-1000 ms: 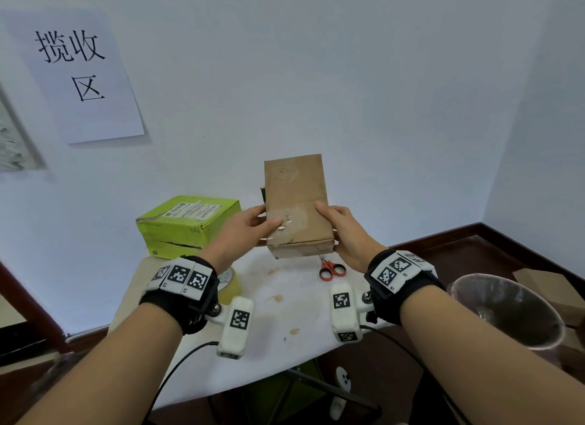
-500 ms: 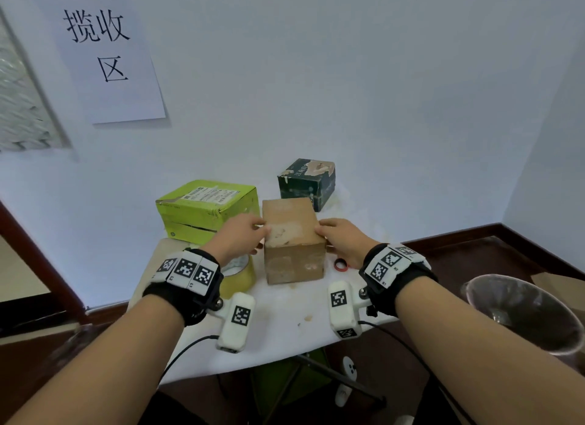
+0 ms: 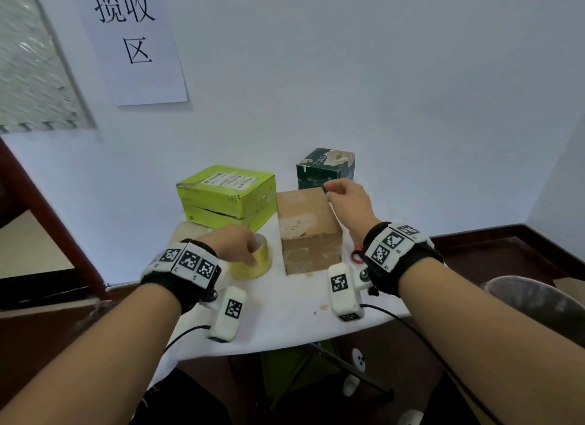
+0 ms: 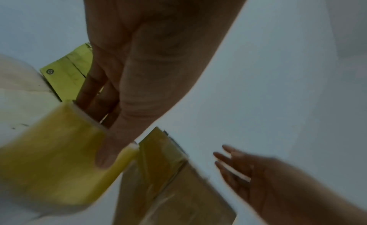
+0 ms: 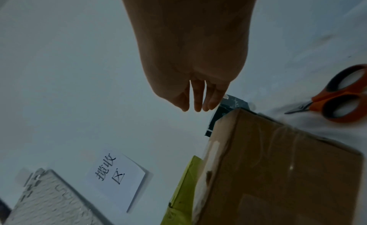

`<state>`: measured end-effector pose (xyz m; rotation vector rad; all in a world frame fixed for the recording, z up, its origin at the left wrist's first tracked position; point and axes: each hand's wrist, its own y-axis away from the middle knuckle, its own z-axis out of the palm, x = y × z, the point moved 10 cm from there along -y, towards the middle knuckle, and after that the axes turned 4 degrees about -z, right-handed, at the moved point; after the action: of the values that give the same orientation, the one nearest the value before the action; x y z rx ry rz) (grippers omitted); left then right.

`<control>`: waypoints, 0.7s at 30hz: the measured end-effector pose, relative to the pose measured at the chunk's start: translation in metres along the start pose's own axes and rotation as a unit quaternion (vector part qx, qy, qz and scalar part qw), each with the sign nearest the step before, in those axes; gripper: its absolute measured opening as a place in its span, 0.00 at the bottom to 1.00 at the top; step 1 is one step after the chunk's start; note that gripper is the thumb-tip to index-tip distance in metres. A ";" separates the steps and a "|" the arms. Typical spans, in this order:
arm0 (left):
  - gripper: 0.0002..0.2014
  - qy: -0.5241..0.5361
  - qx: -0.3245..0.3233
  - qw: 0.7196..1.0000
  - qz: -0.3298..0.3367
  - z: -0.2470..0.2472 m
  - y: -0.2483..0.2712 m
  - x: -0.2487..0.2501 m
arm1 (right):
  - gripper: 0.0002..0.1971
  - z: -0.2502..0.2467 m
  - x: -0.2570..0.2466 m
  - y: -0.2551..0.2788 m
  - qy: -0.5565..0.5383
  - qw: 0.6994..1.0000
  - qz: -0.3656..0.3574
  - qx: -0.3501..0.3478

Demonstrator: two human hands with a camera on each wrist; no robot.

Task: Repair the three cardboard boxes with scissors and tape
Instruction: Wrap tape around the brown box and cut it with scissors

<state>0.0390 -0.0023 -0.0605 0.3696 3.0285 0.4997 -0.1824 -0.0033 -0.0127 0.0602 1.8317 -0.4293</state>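
Observation:
The brown cardboard box [image 3: 308,228] stands on the white table [image 3: 285,317], its top worn and patched. Left of it sits the lime green box [image 3: 226,197], and behind it the dark green box [image 3: 326,168]. My left hand [image 3: 235,244] grips the yellow tape roll [image 3: 253,261]; its fingers [image 4: 93,93] reach into the core while the thumb presses the outer face of the tape roll [image 4: 49,157]. My right hand [image 3: 345,200] hovers over the brown box's far right corner, with its fingers [image 5: 198,99] loose and holding nothing. Orange-handled scissors [image 5: 337,95] lie right of the brown box [image 5: 278,165].
A paper sign [image 3: 136,42] hangs on the wall behind. A bin with a clear liner [image 3: 538,301] stands low at the right. The table's front edge [image 3: 285,345] is close to my wrists, with dark floor beyond it.
The brown box went from held up in both hands down onto the table. My left hand left it and took hold of the tape roll. My right hand let go and lifted off.

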 end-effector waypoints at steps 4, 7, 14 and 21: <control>0.12 0.218 0.087 0.971 0.035 -0.049 0.015 -0.026 | 0.12 0.009 -0.014 -0.005 -0.038 0.999 -0.026 -0.019; 0.03 0.371 0.108 0.914 0.123 -0.082 0.043 -0.013 | 0.07 0.022 -0.032 -0.008 -0.064 0.995 -0.046 -0.063; 0.11 0.422 0.123 0.882 0.173 -0.098 0.042 0.026 | 0.23 0.029 -0.060 -0.004 -0.111 0.982 -0.030 -0.147; 0.08 0.456 0.155 0.854 0.197 -0.106 0.037 0.050 | 0.15 -0.002 -0.069 0.001 -0.076 0.988 -0.107 -0.083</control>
<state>-0.0106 0.0108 0.0516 1.0598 3.9881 0.2129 -0.1630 0.0101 0.0524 -0.2780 1.7228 -0.4167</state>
